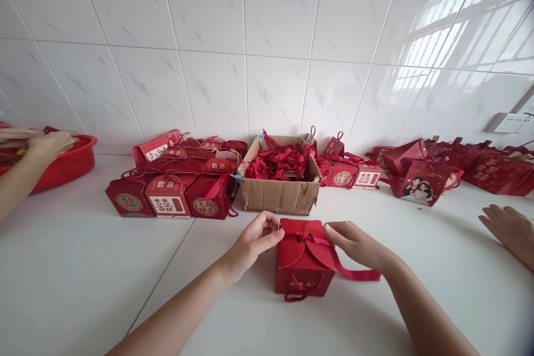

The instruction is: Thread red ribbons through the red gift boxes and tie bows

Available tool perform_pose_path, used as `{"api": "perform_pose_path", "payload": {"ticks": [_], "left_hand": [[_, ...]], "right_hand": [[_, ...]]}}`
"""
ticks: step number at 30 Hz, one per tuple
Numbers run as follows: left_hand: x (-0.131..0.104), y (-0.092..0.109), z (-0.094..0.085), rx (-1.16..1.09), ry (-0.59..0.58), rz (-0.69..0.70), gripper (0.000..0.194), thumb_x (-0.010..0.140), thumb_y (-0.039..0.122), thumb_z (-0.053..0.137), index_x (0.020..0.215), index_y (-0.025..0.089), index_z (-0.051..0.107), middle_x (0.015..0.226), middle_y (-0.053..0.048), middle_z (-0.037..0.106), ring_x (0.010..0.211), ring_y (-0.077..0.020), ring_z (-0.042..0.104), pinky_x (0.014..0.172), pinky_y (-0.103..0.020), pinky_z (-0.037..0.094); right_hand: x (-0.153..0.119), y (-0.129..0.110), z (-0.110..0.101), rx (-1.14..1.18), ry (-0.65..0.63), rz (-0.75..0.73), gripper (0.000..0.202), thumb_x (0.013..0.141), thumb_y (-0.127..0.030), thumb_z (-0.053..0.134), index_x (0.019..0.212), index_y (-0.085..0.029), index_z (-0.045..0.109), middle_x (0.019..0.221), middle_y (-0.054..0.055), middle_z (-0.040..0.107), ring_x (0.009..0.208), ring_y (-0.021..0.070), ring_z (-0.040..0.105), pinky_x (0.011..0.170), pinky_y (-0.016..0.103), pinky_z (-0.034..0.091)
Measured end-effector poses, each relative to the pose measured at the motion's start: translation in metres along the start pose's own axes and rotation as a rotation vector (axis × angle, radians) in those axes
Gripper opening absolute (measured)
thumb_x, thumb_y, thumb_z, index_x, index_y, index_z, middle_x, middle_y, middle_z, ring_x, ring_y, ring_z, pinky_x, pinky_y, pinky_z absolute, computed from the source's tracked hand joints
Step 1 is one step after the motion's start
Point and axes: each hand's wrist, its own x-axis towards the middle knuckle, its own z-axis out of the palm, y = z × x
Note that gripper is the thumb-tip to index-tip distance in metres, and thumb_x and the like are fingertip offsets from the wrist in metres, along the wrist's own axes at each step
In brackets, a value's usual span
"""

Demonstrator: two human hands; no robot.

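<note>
A small red gift box (pixel 302 267) stands on the white tiled surface just in front of me, its petal flaps folded shut on top. A red ribbon (pixel 354 274) runs across the top and trails off to the right. My left hand (pixel 254 240) pinches the ribbon at the box's left top edge. My right hand (pixel 354 242) grips the ribbon at the right top edge.
An open cardboard carton (pixel 277 194) full of red ribbons sits behind the box. Several finished red boxes (pixel 171 197) stand to its left, more red boxes and bags (pixel 421 178) to its right. Another person's hand (pixel 50 143) reaches into a red basin (pixel 79 162) at far left; another hand (pixel 511 228) rests at right.
</note>
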Motion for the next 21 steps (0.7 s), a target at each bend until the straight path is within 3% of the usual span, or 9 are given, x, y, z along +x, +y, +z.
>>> {"api": "perform_pose_path", "payload": {"ticks": [3, 9, 15, 21], "left_hand": [[0.000, 0.000, -0.001, -0.029, -0.027, -0.018, 0.030, 0.078, 0.037, 0.069, 0.091, 0.021, 0.047, 0.085, 0.002, 0.049, 0.076, -0.0129, 0.046, 0.066, -0.024, 0.034], [-0.001, -0.001, 0.002, -0.038, -0.022, -0.058, 0.031, 0.077, 0.033, 0.070, 0.093, 0.022, 0.045, 0.094, 0.001, 0.052, 0.083, -0.0139, 0.050, 0.073, -0.026, 0.039], [0.001, 0.001, 0.001, -0.009, -0.051, -0.086, 0.034, 0.075, 0.037, 0.071, 0.089, 0.021, 0.045, 0.088, 0.002, 0.050, 0.080, -0.0133, 0.047, 0.071, -0.025, 0.036], [0.002, 0.004, -0.003, 0.071, -0.104, -0.122, 0.036, 0.078, 0.046, 0.067, 0.074, 0.017, 0.046, 0.071, 0.003, 0.044, 0.067, -0.0115, 0.038, 0.062, -0.025, 0.027]], "right_hand": [[0.000, 0.006, -0.006, 0.062, -0.121, -0.019, 0.052, 0.090, -0.061, 0.042, 0.063, -0.017, 0.039, 0.063, -0.003, 0.031, 0.059, 0.0108, 0.025, 0.055, 0.026, 0.021], [0.003, 0.008, -0.010, 0.301, -0.358, -0.073, 0.044, 0.083, -0.056, 0.059, 0.075, -0.013, 0.058, 0.069, 0.000, 0.045, 0.065, 0.0114, 0.037, 0.060, 0.025, 0.030], [0.004, 0.011, -0.010, 0.478, -0.370, -0.076, 0.034, 0.076, -0.043, 0.073, 0.071, -0.012, 0.060, 0.071, 0.001, 0.054, 0.067, 0.0115, 0.045, 0.065, 0.026, 0.036], [0.005, 0.015, -0.009, 0.554, -0.360, -0.046, 0.025, 0.079, -0.034, 0.072, 0.072, -0.013, 0.060, 0.069, 0.002, 0.060, 0.064, 0.0105, 0.051, 0.062, 0.024, 0.039]]}}
